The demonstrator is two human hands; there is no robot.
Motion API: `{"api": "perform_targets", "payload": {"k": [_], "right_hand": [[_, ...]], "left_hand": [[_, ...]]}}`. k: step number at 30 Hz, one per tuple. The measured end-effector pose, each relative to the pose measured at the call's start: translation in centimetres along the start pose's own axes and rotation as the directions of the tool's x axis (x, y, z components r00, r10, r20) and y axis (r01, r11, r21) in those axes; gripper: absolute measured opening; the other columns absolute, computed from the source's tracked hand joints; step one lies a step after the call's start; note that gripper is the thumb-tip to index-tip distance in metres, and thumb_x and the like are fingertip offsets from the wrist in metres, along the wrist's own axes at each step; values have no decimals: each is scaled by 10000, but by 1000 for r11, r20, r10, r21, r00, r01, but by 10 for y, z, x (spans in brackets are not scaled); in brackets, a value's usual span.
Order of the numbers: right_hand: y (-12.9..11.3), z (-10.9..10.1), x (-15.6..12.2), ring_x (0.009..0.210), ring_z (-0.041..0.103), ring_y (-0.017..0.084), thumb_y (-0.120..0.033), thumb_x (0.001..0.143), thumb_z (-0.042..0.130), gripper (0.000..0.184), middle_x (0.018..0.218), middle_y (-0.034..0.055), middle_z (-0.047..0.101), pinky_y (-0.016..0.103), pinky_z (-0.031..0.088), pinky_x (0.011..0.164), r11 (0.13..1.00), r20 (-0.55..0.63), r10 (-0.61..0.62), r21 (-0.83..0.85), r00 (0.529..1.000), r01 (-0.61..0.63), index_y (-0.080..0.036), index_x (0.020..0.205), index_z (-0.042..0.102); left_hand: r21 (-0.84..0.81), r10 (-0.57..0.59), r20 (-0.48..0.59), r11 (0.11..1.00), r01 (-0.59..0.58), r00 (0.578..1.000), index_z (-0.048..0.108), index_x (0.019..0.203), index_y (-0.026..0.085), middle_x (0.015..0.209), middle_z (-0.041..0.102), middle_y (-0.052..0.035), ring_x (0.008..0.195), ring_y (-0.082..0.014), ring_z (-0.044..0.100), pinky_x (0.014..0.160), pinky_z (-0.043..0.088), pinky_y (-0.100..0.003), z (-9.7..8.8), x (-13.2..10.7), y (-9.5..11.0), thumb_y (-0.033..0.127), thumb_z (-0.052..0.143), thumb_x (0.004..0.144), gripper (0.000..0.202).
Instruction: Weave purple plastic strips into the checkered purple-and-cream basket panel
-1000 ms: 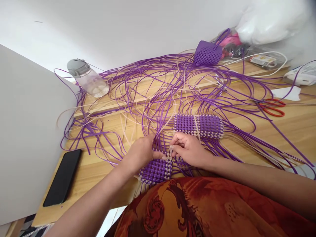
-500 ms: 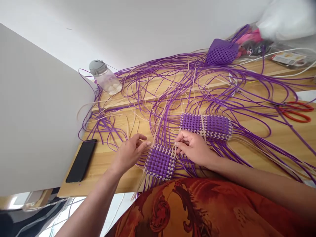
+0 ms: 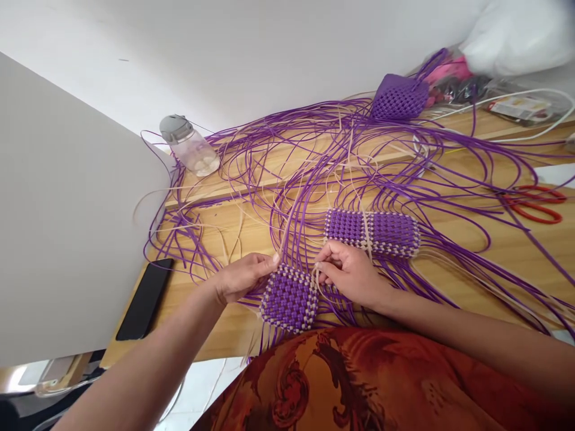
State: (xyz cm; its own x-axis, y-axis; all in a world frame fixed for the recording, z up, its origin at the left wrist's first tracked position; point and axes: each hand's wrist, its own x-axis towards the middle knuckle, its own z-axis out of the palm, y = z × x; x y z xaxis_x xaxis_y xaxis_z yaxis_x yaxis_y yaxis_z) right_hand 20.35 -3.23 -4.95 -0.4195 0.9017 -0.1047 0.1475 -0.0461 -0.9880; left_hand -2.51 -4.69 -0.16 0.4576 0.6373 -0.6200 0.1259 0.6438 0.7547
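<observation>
A small square woven panel point(image 3: 290, 299) of purple strands, edged in beige, lies at the table's near edge. At its upper left corner my left hand point(image 3: 247, 276) is closed, thumb pressed to the fingers where a beige strand point(image 3: 286, 232) runs upward; the fingertips are partly hidden. By the upper right corner, my right hand point(image 3: 348, 272) pinches a looped beige strand point(image 3: 317, 276) between thumb and index finger. Behind that hand is a longer woven panel point(image 3: 390, 230), purple with beige rows, a beige strand lying across it. Loose purple strands fan out from both panels.
Long purple strands point(image 3: 309, 114) tangle across the wooden table point(image 3: 202, 299). A black phone point(image 3: 144, 299) lies at left, a lidded bottle point(image 3: 191, 146) behind. At right are red-handled scissors point(image 3: 534, 203); a purple woven basket point(image 3: 399, 97) and plastic bags point(image 3: 523, 39) stand at the back.
My left hand has moved slightly right and closed its thumb and fingers at the square panel's upper left corner. My right hand keeps its pinch. The view has shifted slightly.
</observation>
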Motion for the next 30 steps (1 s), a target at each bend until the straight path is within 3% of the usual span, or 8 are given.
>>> {"api": "perform_targets", "payload": {"k": [4,7,11,14,17,21,25,30], "right_hand": [[-2,0,-1,564,618,104,-185,809,562,40,618,-20,601,205,501,541,999,5,-4,40,1000,4,-172,805,524],[-2,-1,-2,566,606,95,-183,809,573,51,632,-17,602,200,497,547,997,5,-14,70,1000,13,-165,809,525],[-1,-4,-2,565,590,85,-184,821,572,51,639,-14,604,193,488,550,996,18,-52,69,999,50,-159,812,529],[-1,-5,-2,568,588,85,-191,826,575,55,649,-12,605,197,491,556,996,20,-71,54,997,70,-157,813,533],[-2,-5,-2,573,588,86,-187,824,576,52,656,-11,607,198,494,557,996,15,-72,55,997,71,-158,808,535],[-3,-4,-2,574,582,87,-184,816,576,43,657,-10,601,198,489,549,997,4,-45,70,999,44,-154,802,549],[-3,-2,-2,561,570,93,-193,802,579,46,639,-6,593,204,475,528,999,-25,-28,45,999,30,-148,799,576],[-12,-5,-4,549,559,89,-147,774,554,49,625,-5,605,200,447,525,997,29,26,-75,999,-24,-148,765,603]], "left_hand": [[-12,-202,149,978,206,968,678,878,113,883,728,-131,863,-239,655,869,450,-380,-11,27,5,628,658,669,556],[7,-240,258,969,247,936,699,890,146,943,735,-100,981,-239,629,942,413,-349,-21,42,9,709,661,578,645],[41,-262,258,965,260,930,714,839,163,876,742,-76,956,-233,637,909,439,-344,-19,53,17,743,625,577,643],[131,-181,268,980,150,946,720,877,158,893,739,-65,912,-201,644,905,440,-324,-8,58,23,465,788,602,418],[181,-62,246,983,17,967,729,882,145,887,737,-61,849,-173,641,875,449,-304,1,58,23,238,811,589,318],[147,36,162,987,-60,986,734,857,131,817,729,-52,767,-157,633,816,469,-293,8,53,14,180,771,609,255],[91,170,196,977,-191,966,719,880,139,850,715,-47,791,-160,631,800,478,-290,17,51,8,183,764,628,260],[182,261,179,939,-293,949,716,895,133,817,698,-30,759,-153,611,769,482,-284,22,57,2,181,747,649,253]]}}
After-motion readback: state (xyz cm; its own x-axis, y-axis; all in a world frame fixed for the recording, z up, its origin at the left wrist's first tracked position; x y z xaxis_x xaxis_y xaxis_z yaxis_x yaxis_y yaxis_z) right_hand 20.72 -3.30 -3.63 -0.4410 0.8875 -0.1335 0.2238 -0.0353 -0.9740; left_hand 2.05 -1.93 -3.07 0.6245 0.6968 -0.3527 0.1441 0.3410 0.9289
